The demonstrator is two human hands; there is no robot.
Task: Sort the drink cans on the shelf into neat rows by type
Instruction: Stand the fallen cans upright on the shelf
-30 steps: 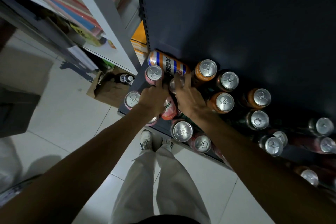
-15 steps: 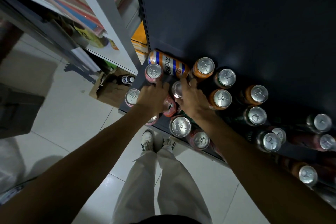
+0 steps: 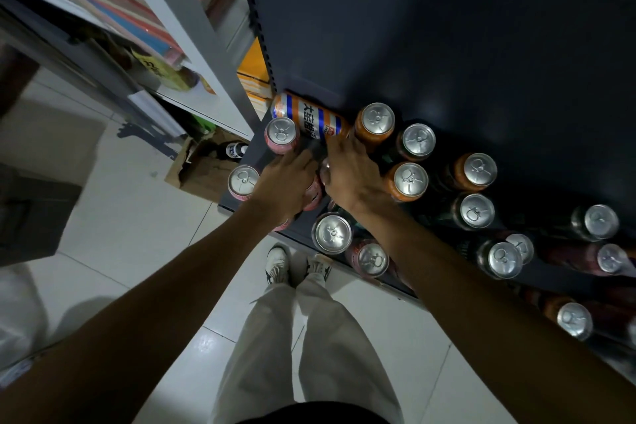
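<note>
the drink cans stand scattered on the dark shelf [image 3: 261, 157], mostly upright, tops toward me. at the back left corner a striped can [image 3: 308, 117], orange, white and blue, lies on its side. my right hand [image 3: 351, 172] reaches to it, fingertips touching its right end, fingers curved over something between my hands that i can't make out, so i cannot tell whether this hand holds anything. my left hand [image 3: 284, 184] sits just beside it, fingers curled down over a pink can [image 3: 313, 194] lying under my palm; how tight the grip is, i cannot tell. an upright pink can [image 3: 281, 134] stands just behind my left hand, another [image 3: 242, 181] at the shelf's left edge. orange cans [image 3: 377, 122] cluster right of my right hand, darker cans [image 3: 475, 212] farther right. below, a cardboard box [image 3: 203, 170] sits on the tiled floor [image 3: 113, 217].
</note>
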